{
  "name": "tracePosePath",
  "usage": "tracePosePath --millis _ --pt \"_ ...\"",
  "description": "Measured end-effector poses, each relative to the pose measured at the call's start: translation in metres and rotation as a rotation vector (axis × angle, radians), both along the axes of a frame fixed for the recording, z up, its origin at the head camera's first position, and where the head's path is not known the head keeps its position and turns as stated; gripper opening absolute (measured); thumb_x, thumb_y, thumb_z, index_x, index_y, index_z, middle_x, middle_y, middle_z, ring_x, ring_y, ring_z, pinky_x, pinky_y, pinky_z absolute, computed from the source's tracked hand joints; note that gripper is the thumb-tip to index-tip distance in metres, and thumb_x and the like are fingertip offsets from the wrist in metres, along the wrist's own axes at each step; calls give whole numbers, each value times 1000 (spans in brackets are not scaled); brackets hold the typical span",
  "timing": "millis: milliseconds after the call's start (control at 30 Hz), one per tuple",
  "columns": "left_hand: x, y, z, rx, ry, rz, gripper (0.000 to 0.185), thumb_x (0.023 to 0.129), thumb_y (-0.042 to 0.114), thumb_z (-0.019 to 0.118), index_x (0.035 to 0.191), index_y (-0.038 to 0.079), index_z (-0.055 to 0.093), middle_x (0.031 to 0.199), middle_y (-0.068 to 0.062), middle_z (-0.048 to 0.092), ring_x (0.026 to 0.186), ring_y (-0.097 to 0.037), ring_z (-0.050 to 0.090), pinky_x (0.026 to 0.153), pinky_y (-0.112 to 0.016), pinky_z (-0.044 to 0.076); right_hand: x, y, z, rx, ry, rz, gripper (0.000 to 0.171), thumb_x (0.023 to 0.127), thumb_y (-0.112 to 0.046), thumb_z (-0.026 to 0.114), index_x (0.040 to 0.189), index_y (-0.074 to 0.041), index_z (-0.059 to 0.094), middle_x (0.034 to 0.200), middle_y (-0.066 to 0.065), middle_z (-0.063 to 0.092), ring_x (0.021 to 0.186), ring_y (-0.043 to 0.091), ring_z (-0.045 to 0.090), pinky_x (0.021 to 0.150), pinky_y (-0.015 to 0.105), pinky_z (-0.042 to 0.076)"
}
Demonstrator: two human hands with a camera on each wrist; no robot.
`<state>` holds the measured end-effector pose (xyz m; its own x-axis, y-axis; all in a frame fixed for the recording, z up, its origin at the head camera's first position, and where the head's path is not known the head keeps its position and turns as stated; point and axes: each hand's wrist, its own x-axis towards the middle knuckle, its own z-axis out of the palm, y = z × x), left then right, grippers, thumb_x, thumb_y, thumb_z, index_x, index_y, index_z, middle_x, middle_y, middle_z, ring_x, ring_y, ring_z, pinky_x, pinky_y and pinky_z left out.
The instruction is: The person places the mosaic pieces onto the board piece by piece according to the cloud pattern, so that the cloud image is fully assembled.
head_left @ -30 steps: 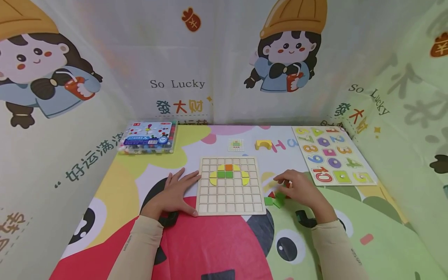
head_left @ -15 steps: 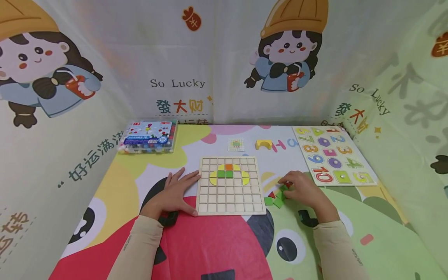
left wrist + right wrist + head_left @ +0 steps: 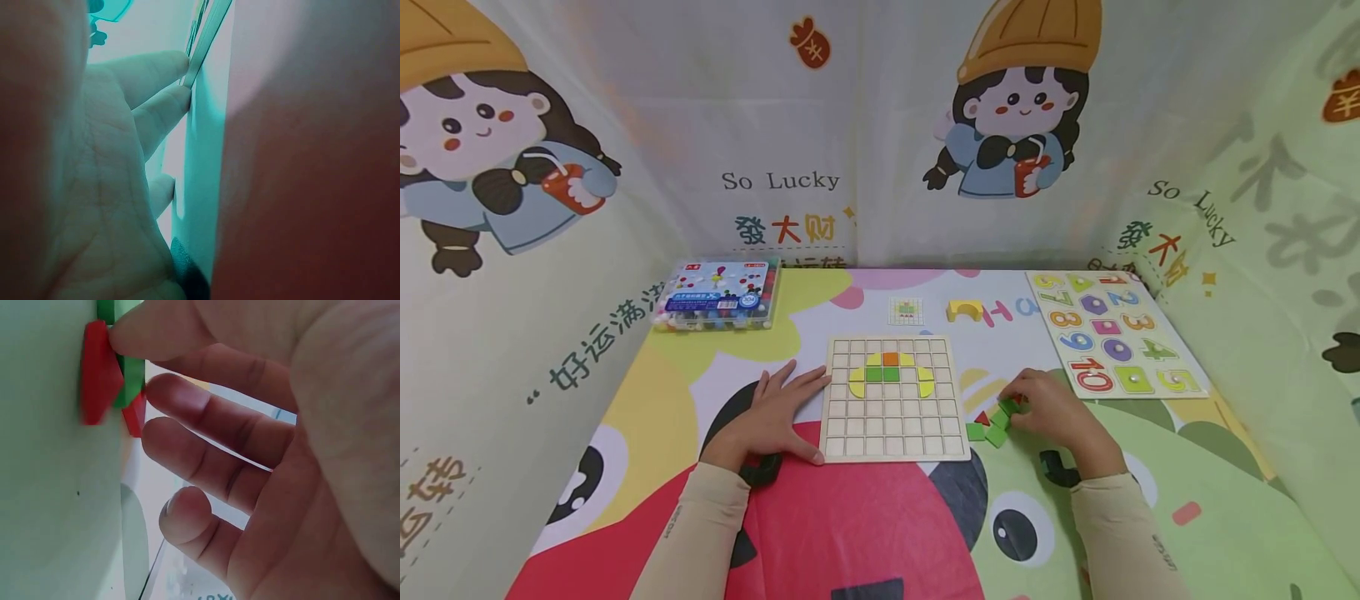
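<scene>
A square wooden grid board point(image 3: 880, 429) lies mid-table, with yellow quarter-round, green and orange tiles laid in its upper cells. My left hand point(image 3: 769, 417) is spread flat at the board's left side, fingertips at the edge and thumb by the near corner; in the left wrist view, two fingertips point(image 3: 178, 97) meet the board's edge. To the right, my right hand point(image 3: 1048, 408) reaches down with curled fingers and pinches a green square tile point(image 3: 1010, 406) between thumb and index finger. Red triangle tiles point(image 3: 100, 378) are close by its thumb, partly hidden in the head view.
More green tiles point(image 3: 997, 435) lie by the board's right edge, with a red triangle point(image 3: 982, 417). Behind the board are a small pattern card point(image 3: 906, 311) and a yellow arch block point(image 3: 964, 311). A number puzzle board point(image 3: 1116, 333) lies back right, a clear plastic box point(image 3: 718, 293) back left.
My right hand has shifted slightly right and towards me, its thumb and index finger closing in on the green tiles. My left hand and the board stay put.
</scene>
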<state>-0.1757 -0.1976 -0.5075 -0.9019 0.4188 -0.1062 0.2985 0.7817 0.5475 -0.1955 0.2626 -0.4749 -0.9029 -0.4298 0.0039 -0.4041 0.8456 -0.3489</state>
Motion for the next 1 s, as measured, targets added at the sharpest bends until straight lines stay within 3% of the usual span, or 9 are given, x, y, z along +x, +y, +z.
tracePosePath --millis 300,633,1000 --pt "0 0 -2 0 3 -1 126 59 61 95 166 27 38 175 1 29 165 -40 4 128 -72 -7 1 -2 -3 19 -16 -39 24 84 -9 81 107 -4 80 105 9 68 89 20 60 88 46 59" --pt "1 0 -1 8 2 1 126 58 59 96 166 27 38 175 0 29 164 -40 4 128 -72 -7 0 -1 -2 24 -17 -41 24 86 -5 80 110 -4 80 111 11 72 103 29 65 100 55 57" --pt "0 0 -2 1 4 2 126 59 58 96 166 27 38 175 1 29 165 -39 4 128 -72 -6 -5 -1 -6 22 28 -15 21 85 -5 81 106 -3 80 102 8 74 92 23 63 90 50 59"
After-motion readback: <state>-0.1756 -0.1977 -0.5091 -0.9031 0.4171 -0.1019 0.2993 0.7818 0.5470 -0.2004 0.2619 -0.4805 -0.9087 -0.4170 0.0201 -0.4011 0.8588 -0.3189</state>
